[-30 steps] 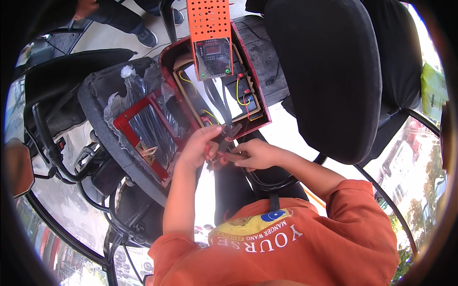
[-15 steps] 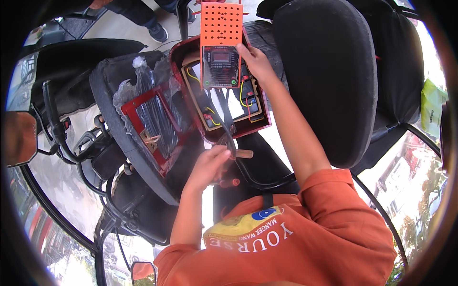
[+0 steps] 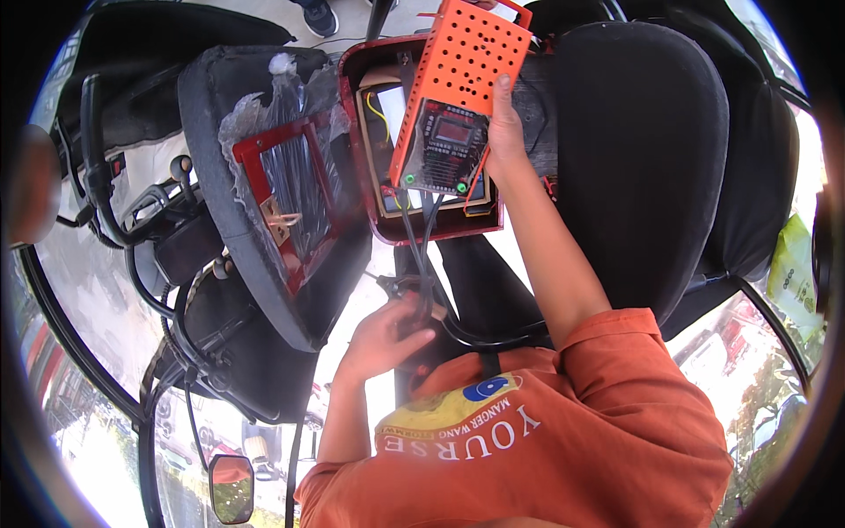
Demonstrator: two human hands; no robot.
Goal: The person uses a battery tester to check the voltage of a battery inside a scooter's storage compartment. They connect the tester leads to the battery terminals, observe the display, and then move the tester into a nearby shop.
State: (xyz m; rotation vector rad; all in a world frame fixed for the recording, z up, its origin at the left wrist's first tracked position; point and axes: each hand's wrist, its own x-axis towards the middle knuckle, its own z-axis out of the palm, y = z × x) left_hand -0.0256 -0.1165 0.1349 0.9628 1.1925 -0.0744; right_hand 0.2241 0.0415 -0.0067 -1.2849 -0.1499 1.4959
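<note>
My right hand [image 3: 508, 132] grips the right edge of an orange perforated metal tester box [image 3: 471, 53]. The box has a black display panel and two green knobs or lights at its lower end, and leans to the right over an open red battery box [image 3: 387, 236]. Black cables [image 3: 421, 251] hang from it down to my left hand [image 3: 383, 339], whose fingers curl round their lower end. A short brown piece [image 3: 437, 311] sticks out beside those fingers; its kind is unclear. Inside the battery box, a battery and a yellow wire [image 3: 377, 106] show beside the tester.
A tilted black seat [image 3: 207, 150] with torn plastic and a red frame [image 3: 295, 273] stands at left. A large black seat cushion [image 3: 638, 167] fills the right. Handlebars [image 3: 101, 185] lie far left. Another person's shoe [image 3: 319, 18] shows at the top.
The tester has tilted clockwise and moved right and slightly down in view, with my right hand on it. My left hand has come lower with the cables, its thumb now further out.
</note>
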